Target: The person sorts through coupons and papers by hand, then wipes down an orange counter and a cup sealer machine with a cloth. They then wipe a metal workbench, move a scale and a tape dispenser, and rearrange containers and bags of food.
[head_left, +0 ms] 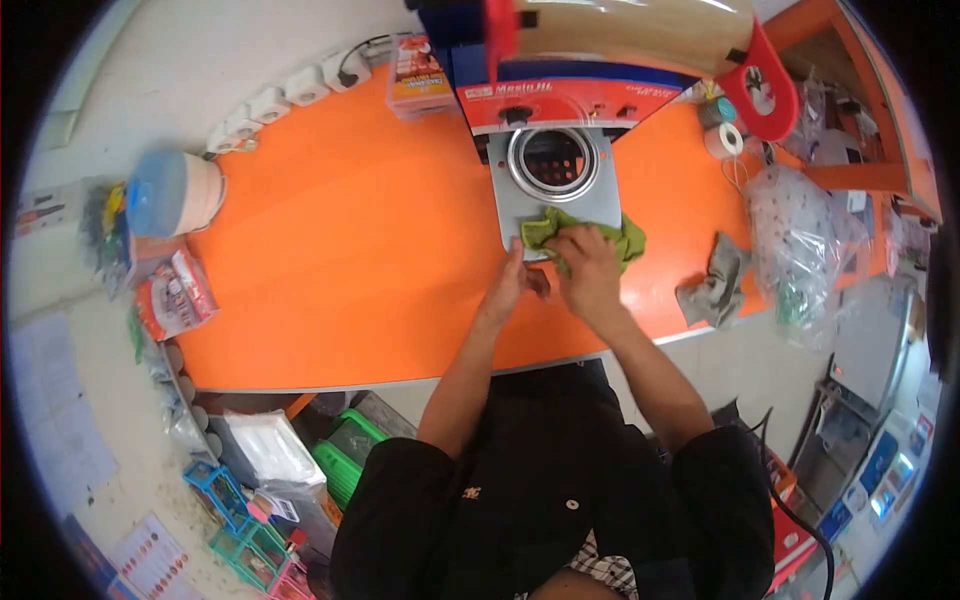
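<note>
A cup sealing machine (pixel 560 95) with a red front panel stands at the back of the orange counter. Its grey sliding tray (pixel 511 215) sticks out toward me, carrying a round metal ring (pixel 518 178). My right hand (pixel 590 272) presses a crumpled green cloth (pixel 632 240) onto the tray's front part, fingers bent over it. At the tray's front left corner is my left hand (pixel 507 287), thumb against the edge and the other fingers curled below. What lies under the cloth is hidden.
On the orange counter (pixel 340 250), a grey cloth (pixel 720 282) and clear plastic bags (pixel 800 240) lie to the right. Tape rolls (pixel 723 140) sit behind them. A blue-lidded container (pixel 178 195) and a red-and-white packet (pixel 178 297) are at left. Power sockets (pixel 268 105) line the wall.
</note>
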`<state>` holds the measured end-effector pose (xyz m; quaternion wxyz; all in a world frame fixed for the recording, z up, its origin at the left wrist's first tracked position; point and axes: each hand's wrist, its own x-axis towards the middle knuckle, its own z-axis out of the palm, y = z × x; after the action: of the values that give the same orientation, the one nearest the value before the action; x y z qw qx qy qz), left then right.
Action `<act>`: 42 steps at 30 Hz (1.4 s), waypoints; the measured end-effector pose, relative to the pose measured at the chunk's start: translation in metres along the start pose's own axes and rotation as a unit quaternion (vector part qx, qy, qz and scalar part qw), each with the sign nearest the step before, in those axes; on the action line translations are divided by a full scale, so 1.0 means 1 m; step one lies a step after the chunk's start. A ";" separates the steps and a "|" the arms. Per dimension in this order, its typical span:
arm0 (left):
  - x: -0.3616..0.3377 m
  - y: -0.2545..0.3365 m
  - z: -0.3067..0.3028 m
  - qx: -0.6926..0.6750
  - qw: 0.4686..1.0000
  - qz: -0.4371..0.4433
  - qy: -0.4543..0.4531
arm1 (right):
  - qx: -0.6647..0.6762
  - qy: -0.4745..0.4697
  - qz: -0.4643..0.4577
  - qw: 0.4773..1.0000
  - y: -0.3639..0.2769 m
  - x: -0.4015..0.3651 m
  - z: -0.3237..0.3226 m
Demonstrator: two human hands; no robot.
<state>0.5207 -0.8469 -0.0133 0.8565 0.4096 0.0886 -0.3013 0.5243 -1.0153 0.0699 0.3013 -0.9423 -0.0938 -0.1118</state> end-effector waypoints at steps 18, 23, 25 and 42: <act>0.015 0.026 -0.020 0.236 0.966 -0.020 -0.106 | -0.068 0.087 0.060 0.992 -0.045 0.000 0.031; 0.008 0.043 -0.017 0.261 0.955 -0.032 -0.136 | 0.041 0.153 0.214 0.964 0.003 -0.004 0.007; 0.008 0.044 -0.015 0.267 0.952 -0.029 -0.146 | 0.057 0.221 0.228 0.946 0.000 -0.027 0.016; 0.011 0.067 -0.018 0.223 0.967 0.123 0.010 | 0.054 0.208 0.205 0.955 -0.003 0.008 -0.019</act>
<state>0.5704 -0.8058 0.0145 0.7734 0.6007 -0.0234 -0.2013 0.5284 -1.0230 0.0892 0.3812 -0.8795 0.1605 -0.2354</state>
